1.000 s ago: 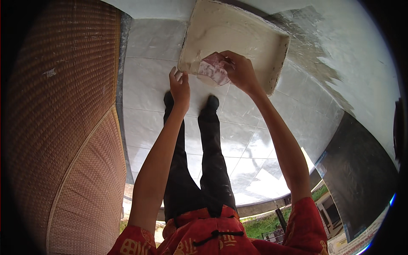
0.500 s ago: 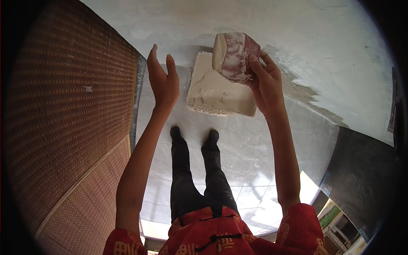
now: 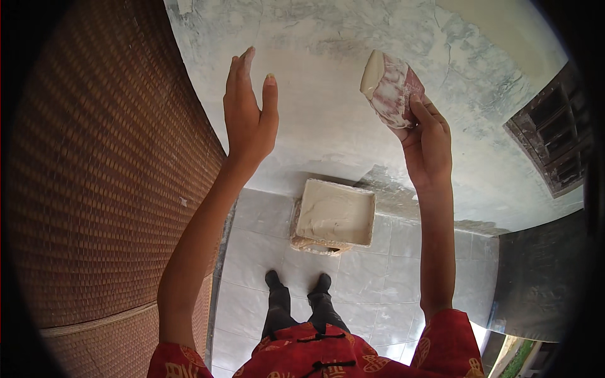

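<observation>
My right hand (image 3: pixel 431 135) grips a flat reddish-brown plaster scraper (image 3: pixel 394 93), fingers on one side and thumb on the other. White paste smears its face, and a thick cream-coloured load sits along its left edge. Raised at the left, my left hand (image 3: pixel 247 116) holds nothing, its thumb apart from its stretched fingers. Both hands are up in front of the wall (image 3: pixel 315 94), which is coated in patchy white and grey. Below and between them, a shallow square tray of cream paste (image 3: pixel 336 214) rests on a paste-crusted support on the floor.
A brown woven panel (image 3: pixel 113 176) stands close along my left side. Grey floor tiles (image 3: pixel 372 277) lie around my feet. A dark slatted vent (image 3: pixel 554 132) is set in the wall at the right, with a black panel (image 3: pixel 529 283) below it.
My view has tilted up, showing more wall and putting the tray lower. My right hand has lifted the loaded scraper away from above the tray toward the wall. The left hand has risen too.
</observation>
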{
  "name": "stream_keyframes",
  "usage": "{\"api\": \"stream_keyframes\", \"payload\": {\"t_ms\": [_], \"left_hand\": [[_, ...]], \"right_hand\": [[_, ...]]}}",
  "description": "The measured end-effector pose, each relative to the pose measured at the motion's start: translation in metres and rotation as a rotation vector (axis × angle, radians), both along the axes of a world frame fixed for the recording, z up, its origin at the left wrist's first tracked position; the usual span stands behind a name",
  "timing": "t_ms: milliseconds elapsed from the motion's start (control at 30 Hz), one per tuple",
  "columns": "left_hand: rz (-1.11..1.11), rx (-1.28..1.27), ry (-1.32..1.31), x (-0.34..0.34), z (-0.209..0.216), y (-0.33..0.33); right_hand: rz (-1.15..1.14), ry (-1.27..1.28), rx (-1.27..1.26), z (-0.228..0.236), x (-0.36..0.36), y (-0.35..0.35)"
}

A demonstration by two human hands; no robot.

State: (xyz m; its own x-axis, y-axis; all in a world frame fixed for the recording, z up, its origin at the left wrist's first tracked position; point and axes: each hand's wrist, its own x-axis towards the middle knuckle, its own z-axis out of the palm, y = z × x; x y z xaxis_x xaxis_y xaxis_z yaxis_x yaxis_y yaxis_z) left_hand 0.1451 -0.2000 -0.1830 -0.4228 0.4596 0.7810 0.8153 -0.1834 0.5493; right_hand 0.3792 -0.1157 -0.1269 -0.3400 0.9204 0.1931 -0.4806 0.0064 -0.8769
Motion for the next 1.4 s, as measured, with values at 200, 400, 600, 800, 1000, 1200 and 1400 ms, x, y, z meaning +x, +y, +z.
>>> {"api": "stream_keyframes", "payload": {"t_ms": [200, 400, 600, 800, 1000, 1200, 1400], "left_hand": [[0.030, 0.212, 0.176, -0.033, 0.082, -0.017], [0.112, 0.308, 0.312, -0.056, 0.135, -0.036], [0.195, 0.357, 0.382, -0.078, 0.169, -0.035], [0.252, 0.412, 0.493, -0.104, 0.192, -0.030], [0.308, 0.449, 0.553, -0.138, 0.203, -0.025], [0.262, 0.509, 0.552, -0.194, 0.223, -0.012], [0.193, 0.494, 0.482, -0.252, 0.237, 0.004]], "right_hand": [[-0.013, 0.052, 0.148, 0.071, -0.016, -0.024], [0.009, 0.126, 0.225, 0.118, -0.033, -0.038], [0.036, 0.189, 0.294, 0.141, -0.048, -0.020], [0.020, 0.199, 0.349, 0.159, -0.072, -0.006], [0.014, 0.205, 0.373, 0.172, -0.100, 0.000], [-0.045, 0.202, 0.450, 0.185, -0.143, 0.002], [-0.149, 0.198, 0.514, 0.194, -0.206, 0.001]]}}
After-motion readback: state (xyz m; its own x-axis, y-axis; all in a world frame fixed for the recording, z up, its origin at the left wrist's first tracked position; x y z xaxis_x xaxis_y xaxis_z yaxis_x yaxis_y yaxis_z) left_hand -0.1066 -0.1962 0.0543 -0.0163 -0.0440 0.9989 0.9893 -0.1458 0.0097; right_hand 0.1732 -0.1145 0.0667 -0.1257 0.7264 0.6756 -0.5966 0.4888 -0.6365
